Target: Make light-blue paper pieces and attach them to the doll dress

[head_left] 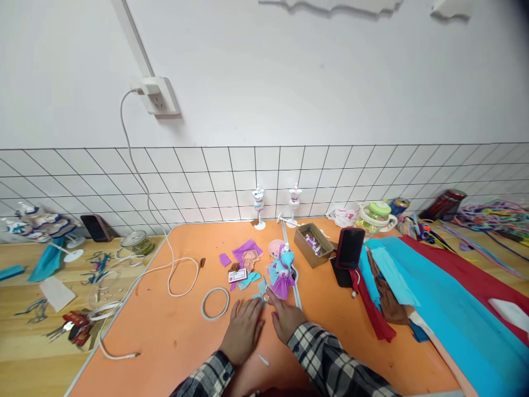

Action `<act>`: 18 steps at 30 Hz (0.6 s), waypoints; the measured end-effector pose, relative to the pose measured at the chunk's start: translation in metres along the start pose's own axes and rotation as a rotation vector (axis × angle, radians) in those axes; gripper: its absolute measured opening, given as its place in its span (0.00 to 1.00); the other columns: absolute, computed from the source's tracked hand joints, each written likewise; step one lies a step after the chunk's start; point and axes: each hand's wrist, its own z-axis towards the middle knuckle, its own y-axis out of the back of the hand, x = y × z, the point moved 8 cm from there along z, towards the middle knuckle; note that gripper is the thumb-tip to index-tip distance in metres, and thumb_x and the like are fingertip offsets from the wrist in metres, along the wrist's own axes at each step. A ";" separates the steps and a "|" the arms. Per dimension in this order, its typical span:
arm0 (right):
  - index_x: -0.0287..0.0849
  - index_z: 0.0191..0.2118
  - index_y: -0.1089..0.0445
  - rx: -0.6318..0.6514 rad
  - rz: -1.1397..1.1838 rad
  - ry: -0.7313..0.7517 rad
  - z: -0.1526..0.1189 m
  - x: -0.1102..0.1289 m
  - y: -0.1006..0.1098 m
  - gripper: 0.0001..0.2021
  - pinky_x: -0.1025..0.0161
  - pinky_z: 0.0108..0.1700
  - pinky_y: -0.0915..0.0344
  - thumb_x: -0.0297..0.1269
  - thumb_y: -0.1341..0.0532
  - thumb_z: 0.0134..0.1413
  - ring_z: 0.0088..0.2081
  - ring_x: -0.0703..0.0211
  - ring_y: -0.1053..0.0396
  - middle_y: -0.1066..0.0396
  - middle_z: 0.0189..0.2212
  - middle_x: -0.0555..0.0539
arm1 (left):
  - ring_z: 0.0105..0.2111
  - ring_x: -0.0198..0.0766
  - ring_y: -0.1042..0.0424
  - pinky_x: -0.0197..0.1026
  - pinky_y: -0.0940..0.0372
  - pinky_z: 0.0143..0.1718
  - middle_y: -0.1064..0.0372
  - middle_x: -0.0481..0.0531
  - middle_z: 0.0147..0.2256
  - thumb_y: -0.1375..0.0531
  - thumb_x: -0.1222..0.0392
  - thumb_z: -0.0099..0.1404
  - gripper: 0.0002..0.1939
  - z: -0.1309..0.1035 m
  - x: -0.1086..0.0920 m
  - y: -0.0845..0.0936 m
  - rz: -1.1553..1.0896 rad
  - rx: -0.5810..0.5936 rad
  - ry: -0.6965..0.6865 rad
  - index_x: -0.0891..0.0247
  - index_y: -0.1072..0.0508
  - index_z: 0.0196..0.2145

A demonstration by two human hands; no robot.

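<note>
Head view. Landmark: dressed mannequin (pixel 281 272). Blue scrap (pixel 262 286) just left of it. My left hand (pixel 243 330), nearer me, palm down, fingers extended, no grip visible. Right hand (pixel 286 318), nearer than mannequin: index reaching scrap, others curled; can't tell any hold. My judgement: press lightly, keep scrap flat.

Small pale-blue scrap (pixel 262 286), on orange tabletop (pixel 165 325)

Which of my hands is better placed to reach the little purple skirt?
Probably your right hand: its fingertips are right beside the purple skirt, while your left hand lies farther off to the left.
</note>
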 end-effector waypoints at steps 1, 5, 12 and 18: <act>0.47 0.67 0.57 0.008 0.026 0.039 -0.007 0.005 0.003 0.35 0.64 0.38 0.35 0.30 0.47 0.53 0.39 0.55 0.28 0.27 0.46 0.45 | 0.56 0.45 0.38 0.57 0.51 0.60 0.35 0.58 0.55 0.53 0.57 0.70 0.19 -0.001 0.003 0.006 -0.059 -0.018 0.029 0.60 0.36 0.56; 0.47 0.66 0.53 -0.046 -0.029 0.146 -0.035 0.020 0.028 0.32 0.65 0.33 0.36 0.30 0.48 0.54 0.35 0.57 0.29 0.27 0.40 0.47 | 0.44 0.45 0.29 0.50 0.36 0.49 0.26 0.59 0.42 0.53 0.49 0.69 0.20 -0.001 0.023 0.031 -0.555 -0.099 0.342 0.63 0.26 0.40; 0.53 0.60 0.41 -0.381 -0.399 0.411 -0.067 0.043 0.082 0.26 0.64 0.26 0.45 0.28 0.46 0.55 0.27 0.60 0.36 0.28 0.39 0.47 | 0.28 0.37 0.29 0.40 0.35 0.35 0.26 0.54 0.27 0.43 0.37 0.58 0.27 -0.001 -0.017 0.034 -1.375 0.292 0.710 0.68 0.24 0.34; 0.50 0.55 0.34 -0.501 -0.441 0.514 -0.078 0.050 0.095 0.20 0.62 0.26 0.47 0.27 0.48 0.59 0.27 0.60 0.39 0.27 0.39 0.47 | 0.38 0.42 0.26 0.43 0.36 0.45 0.23 0.57 0.34 0.37 0.41 0.54 0.24 -0.002 -0.037 0.042 -1.433 0.302 0.786 0.67 0.23 0.34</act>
